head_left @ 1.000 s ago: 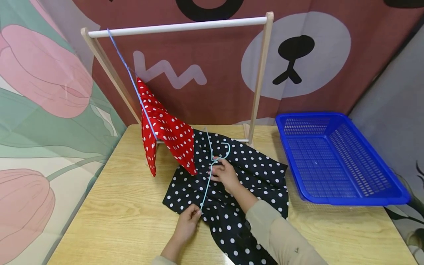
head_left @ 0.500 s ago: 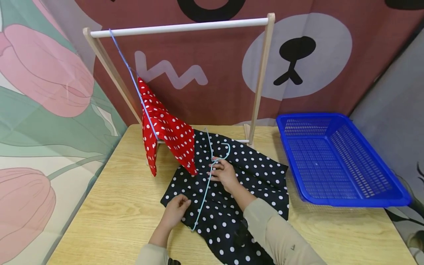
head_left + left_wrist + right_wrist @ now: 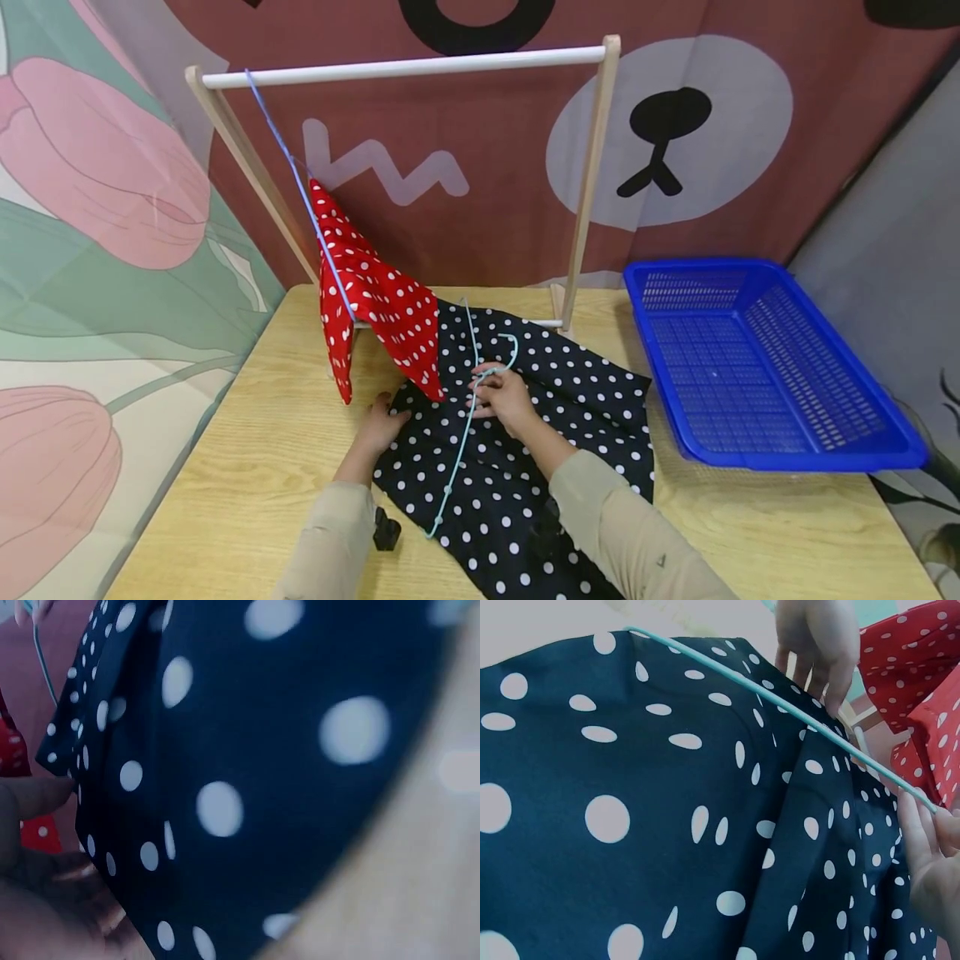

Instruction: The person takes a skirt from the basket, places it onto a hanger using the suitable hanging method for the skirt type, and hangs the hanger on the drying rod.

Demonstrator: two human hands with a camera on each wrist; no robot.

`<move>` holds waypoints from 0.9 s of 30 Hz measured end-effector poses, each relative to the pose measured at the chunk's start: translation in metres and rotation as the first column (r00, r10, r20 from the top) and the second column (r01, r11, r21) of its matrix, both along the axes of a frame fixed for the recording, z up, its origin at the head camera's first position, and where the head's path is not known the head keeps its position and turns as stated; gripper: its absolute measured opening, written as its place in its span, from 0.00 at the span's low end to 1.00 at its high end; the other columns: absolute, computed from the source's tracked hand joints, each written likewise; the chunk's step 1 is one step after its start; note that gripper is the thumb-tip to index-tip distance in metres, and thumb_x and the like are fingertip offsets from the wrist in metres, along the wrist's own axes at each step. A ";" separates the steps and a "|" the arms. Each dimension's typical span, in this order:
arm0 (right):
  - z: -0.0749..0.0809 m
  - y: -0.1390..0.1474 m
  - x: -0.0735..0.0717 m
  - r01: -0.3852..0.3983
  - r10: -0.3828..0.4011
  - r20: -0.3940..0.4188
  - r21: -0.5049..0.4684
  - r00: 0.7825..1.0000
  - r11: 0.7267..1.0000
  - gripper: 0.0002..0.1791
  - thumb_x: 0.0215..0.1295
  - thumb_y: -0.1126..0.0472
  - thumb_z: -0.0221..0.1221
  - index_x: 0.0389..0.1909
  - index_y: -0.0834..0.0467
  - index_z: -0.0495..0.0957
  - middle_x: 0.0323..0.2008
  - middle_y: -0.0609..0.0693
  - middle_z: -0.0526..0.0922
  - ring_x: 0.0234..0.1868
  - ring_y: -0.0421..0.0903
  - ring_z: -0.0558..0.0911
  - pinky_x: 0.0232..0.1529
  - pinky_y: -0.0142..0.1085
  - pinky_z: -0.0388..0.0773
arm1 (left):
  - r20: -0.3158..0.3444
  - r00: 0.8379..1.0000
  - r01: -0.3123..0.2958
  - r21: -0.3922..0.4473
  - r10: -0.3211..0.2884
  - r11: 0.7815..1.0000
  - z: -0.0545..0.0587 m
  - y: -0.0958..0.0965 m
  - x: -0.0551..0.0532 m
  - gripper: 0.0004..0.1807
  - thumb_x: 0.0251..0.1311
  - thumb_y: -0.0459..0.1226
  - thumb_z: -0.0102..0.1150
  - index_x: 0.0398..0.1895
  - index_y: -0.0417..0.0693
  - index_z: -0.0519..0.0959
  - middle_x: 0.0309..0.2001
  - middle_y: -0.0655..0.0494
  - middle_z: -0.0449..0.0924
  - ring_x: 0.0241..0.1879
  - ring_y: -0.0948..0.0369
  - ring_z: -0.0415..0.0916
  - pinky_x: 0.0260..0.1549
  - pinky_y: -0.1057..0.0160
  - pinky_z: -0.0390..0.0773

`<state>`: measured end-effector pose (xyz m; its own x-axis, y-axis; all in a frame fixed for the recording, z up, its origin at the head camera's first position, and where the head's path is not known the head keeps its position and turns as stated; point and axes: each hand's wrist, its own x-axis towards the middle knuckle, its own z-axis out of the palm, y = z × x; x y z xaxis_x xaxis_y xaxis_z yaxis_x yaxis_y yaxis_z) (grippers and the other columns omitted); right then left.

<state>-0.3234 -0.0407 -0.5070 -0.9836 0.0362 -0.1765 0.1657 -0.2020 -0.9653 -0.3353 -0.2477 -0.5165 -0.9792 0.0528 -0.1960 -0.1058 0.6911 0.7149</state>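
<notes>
A black cloth with white polka dots (image 3: 570, 400) lies spread on the table, its kind of garment unclear. Across it runs a light-blue clothes hanger (image 3: 459, 458), which my right hand (image 3: 504, 398) pinches near the base of its hook. My left hand (image 3: 381, 429) is at the cloth's left edge, thumb on the upper side. In the left wrist view, the left hand's fingers (image 3: 82, 889) are loosely spread by the edge. The right wrist view has the hanger's arm (image 3: 780, 701) stretched over the cloth.
Behind stands a wooden rack with a white top bar (image 3: 420, 67). A red polka-dot cloth (image 3: 375, 292) hangs on it at the left from a blue hanger (image 3: 300, 187). A blue plastic basket (image 3: 720, 362) sits to the right on the wooden table (image 3: 247, 467).
My left hand has let go of the hanger's near end and moved forward and left to the cloth's edge. My right hand keeps its hold near the hook.
</notes>
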 end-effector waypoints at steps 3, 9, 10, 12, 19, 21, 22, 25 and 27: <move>0.000 0.000 0.001 -0.027 0.027 -0.003 0.010 1.000 1.000 0.14 0.56 0.77 0.48 0.45 0.68 0.69 0.36 0.65 0.73 0.24 0.49 0.79 0.24 0.39 0.77 | 0.041 0.999 0.018 0.051 -0.020 0.999 0.001 0.001 -0.010 0.29 0.56 0.39 0.45 0.56 0.28 0.55 0.52 0.32 0.60 0.50 0.42 0.59 0.50 0.44 0.58; 0.001 -0.001 0.003 -0.025 0.025 -0.034 0.016 0.999 1.000 0.14 0.57 0.76 0.47 0.45 0.70 0.69 0.37 0.67 0.73 0.29 0.55 0.78 0.27 0.39 0.77 | 0.094 0.996 -0.005 0.154 -0.009 0.988 -0.004 0.001 -0.027 0.20 0.56 0.38 0.46 0.47 0.30 0.66 0.44 0.38 0.68 0.43 0.47 0.64 0.46 0.49 0.62; 0.001 -0.001 0.003 -0.026 0.026 -0.039 0.014 0.999 1.000 0.13 0.58 0.75 0.47 0.45 0.71 0.69 0.37 0.68 0.73 0.30 0.56 0.78 0.27 0.39 0.77 | 0.111 0.994 -0.007 0.172 -0.012 0.985 -0.004 0.002 -0.029 0.19 0.56 0.38 0.47 0.46 0.32 0.67 0.43 0.40 0.68 0.43 0.48 0.64 0.46 0.50 0.63; 0.001 -0.002 0.004 -0.034 0.035 -0.052 0.003 0.998 0.999 0.13 0.59 0.75 0.46 0.45 0.72 0.68 0.39 0.69 0.72 0.32 0.55 0.78 0.29 0.40 0.77 | 0.129 0.991 0.008 0.184 -0.033 0.983 -0.003 0.003 -0.033 0.19 0.57 0.40 0.48 0.45 0.34 0.68 0.41 0.42 0.68 0.42 0.50 0.63 0.45 0.51 0.62; 0.000 -0.001 0.006 -0.034 0.031 -0.072 -0.037 0.997 0.999 0.12 0.57 0.76 0.47 0.43 0.75 0.67 0.38 0.69 0.74 0.29 0.53 0.79 0.29 0.42 0.76 | 0.176 0.983 0.006 0.291 -0.060 0.957 0.006 0.005 -0.040 0.20 0.56 0.37 0.49 0.50 0.36 0.65 0.48 0.41 0.64 0.48 0.48 0.58 0.50 0.48 0.58; 0.000 0.000 0.006 -0.015 0.013 -0.076 -0.037 0.997 0.999 0.12 0.56 0.76 0.48 0.42 0.75 0.68 0.36 0.68 0.75 0.27 0.52 0.79 0.27 0.41 0.76 | 0.181 0.982 -0.007 0.326 -0.056 0.945 0.008 0.005 -0.041 0.19 0.55 0.35 0.49 0.50 0.38 0.63 0.49 0.43 0.62 0.48 0.48 0.56 0.50 0.48 0.58; -0.001 0.000 0.006 -0.006 0.003 -0.080 -0.038 0.997 0.999 0.12 0.56 0.77 0.48 0.42 0.75 0.68 0.35 0.67 0.75 0.26 0.52 0.79 0.27 0.41 0.77 | 0.178 0.982 -0.011 0.345 -0.054 0.938 0.009 0.005 -0.041 0.19 0.55 0.34 0.49 0.50 0.38 0.63 0.48 0.43 0.61 0.47 0.49 0.56 0.49 0.49 0.59; -0.002 0.002 0.007 0.013 -0.017 -0.095 -0.036 0.995 0.999 0.11 0.54 0.77 0.49 0.40 0.75 0.70 0.31 0.65 0.77 0.24 0.52 0.79 0.24 0.40 0.77 | 0.161 0.985 -0.015 0.414 -0.057 0.910 0.008 0.004 -0.041 0.16 0.56 0.32 0.48 0.48 0.39 0.61 0.44 0.46 0.61 0.43 0.52 0.59 0.45 0.55 0.61; -0.003 0.003 0.007 0.021 -0.025 -0.109 -0.032 0.994 0.999 0.10 0.54 0.78 0.50 0.39 0.75 0.70 0.29 0.63 0.77 0.24 0.53 0.79 0.24 0.40 0.77 | 0.144 0.988 -0.015 0.470 -0.060 0.883 0.008 0.004 -0.041 0.15 0.56 0.30 0.47 0.47 0.39 0.62 0.41 0.48 0.62 0.40 0.54 0.60 0.41 0.59 0.61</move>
<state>-0.3166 -0.0372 -0.5096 -0.9961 0.0553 -0.0694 0.0546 -0.2341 -0.9707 -0.3764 -0.2436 -0.5088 -0.9377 0.1964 -0.2867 -0.2258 0.2828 0.9322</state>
